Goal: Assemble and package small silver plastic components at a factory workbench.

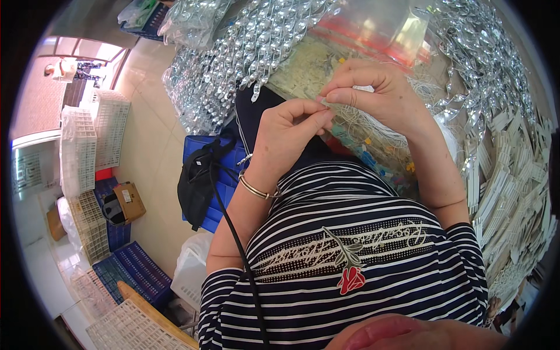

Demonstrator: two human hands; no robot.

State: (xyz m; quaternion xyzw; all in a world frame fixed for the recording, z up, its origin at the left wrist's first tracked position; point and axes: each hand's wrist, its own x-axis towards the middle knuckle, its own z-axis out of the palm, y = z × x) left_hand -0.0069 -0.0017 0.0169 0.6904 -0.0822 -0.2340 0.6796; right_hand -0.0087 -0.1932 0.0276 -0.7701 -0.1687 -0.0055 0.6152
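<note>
Over the near edge of the worktable, my left hand (291,129) has thumb and forefinger pressed together. Just to its right and slightly higher, my right hand (379,96) is pinched too, its fingertips almost meeting the left ones. Whatever lies between the fingertips is too small to make out. A loose tangle of thin white thread (430,96) lies under and beside my right hand. Strands of shiny silver beads (262,44) drape over the table's left side, near my left hand. At the far middle is a clear plastic bag (373,29) with a red band.
More silver strands (496,46) hang at the right, above a heap of white strips (507,192). Small coloured bits lie by my waist. To the left are a blue seat (192,149) with a black bag (198,181), white crates (79,146), blue crates (133,274) and a cardboard box (129,201).
</note>
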